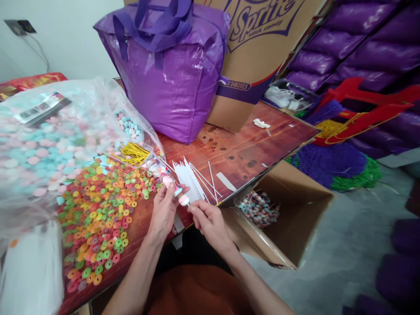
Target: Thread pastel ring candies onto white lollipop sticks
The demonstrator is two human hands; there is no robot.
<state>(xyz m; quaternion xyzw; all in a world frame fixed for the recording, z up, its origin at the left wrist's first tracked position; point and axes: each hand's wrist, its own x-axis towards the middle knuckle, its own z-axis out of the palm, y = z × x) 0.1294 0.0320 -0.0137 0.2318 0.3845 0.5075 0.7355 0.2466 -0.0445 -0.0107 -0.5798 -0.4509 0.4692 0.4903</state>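
Observation:
My left hand (166, 210) is closed round a candy skewer (177, 191) of pink, white and blue pieces inside a clear wrapper. My right hand (208, 221) pinches the skewer's lower end, near the stick. Both hands hover over the near edge of the reddish table (243, 153). Just beyond them lies a fan of white sticks (193, 177). A heap of colourful ring candies (98, 205) spreads to the left of my left hand, and a bundle of yellow twist ties (134, 154) lies behind it.
A clear plastic bag of pink and blue candies (49, 140) fills the left. A purple bag (170, 70) and a cardboard carton (259, 48) stand at the back. An open cardboard box (285, 218) with wrapped candies sits on the floor at the right, below the table edge.

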